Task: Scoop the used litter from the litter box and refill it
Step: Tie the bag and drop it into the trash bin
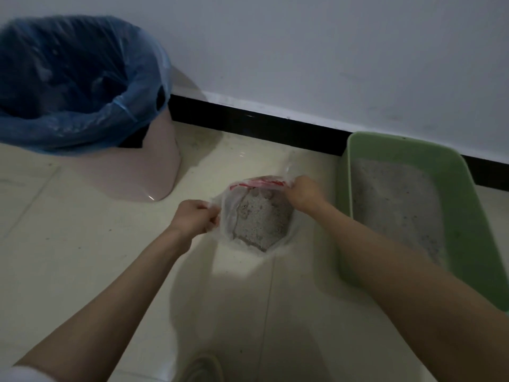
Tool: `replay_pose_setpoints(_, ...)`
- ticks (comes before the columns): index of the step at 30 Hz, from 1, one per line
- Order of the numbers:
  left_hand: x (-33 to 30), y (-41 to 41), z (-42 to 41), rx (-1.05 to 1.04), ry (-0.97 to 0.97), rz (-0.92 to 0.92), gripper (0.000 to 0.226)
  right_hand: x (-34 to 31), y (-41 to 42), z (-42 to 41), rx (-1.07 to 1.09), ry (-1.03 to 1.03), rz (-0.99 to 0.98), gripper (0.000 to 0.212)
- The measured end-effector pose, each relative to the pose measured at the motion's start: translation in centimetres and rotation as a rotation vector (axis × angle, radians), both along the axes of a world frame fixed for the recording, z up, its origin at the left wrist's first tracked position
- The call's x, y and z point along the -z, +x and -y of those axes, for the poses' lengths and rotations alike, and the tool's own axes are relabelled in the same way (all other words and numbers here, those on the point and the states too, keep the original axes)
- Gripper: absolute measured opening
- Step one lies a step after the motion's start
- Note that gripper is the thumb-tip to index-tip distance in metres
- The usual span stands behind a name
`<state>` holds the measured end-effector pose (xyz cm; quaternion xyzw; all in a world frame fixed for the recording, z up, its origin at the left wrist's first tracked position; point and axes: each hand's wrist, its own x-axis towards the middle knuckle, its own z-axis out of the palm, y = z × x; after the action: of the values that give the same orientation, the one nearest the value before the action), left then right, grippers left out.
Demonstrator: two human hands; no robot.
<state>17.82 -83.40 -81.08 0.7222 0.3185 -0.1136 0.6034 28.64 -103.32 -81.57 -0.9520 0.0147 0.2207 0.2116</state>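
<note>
Clear plastic bag of litter (pixel 256 216) stands on the tiled floor (pixel 82 244), its mouth held wide; left hand (pixel 192 217) pinches the near-left rim in a closed grip; right hand (pixel 301 193) grips the far-right rim by the red strip; green litter box (pixel 468 216), holding grey litter, lies just right; blue-lined bin (pixel 82 86) stands far left.
</note>
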Motion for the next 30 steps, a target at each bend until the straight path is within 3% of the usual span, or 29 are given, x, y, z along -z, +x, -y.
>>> replay_pose_setpoints(6, -7.2, 1.4, 0.9, 0.027, -0.120, 0.200, 0.022, -8.9, 0.5, 0.6, 0.009, 0.338, 0.094, 0.034)
replay_pose_setpoints(11, -12.3, 1.5, 1.1, 0.060, 0.000, 0.328, 0.024, -13.0, -0.8, 2.1, 0.009, 0.485, 0.139, 0.049)
replay_pose_setpoints(16, -16.5, 1.2, 1.0, 0.104, 0.146, 0.417, 0.024, -16.4, -1.3, 2.7, 0.000, 0.630, 0.245, 0.042)
replay_pose_setpoints(22, -20.7, 2.6, 1.9, 0.015, 0.285, 0.585, 0.015, -20.1, -1.3, 1.5, 0.049, 0.932, 0.299, 0.034)
replay_pose_setpoints(26, -21.0, 4.8, 2.7, 0.101, 0.382, 0.461, 0.018, -19.1, -1.4, 1.2, 0.020, 0.926, 0.304, 0.028)
replay_pose_setpoints(30, -19.0, 6.0, 2.4, 0.202, 0.460, 0.268, 0.028, -15.8, -1.5, 0.6, 0.088, 0.881, 0.142, 0.029)
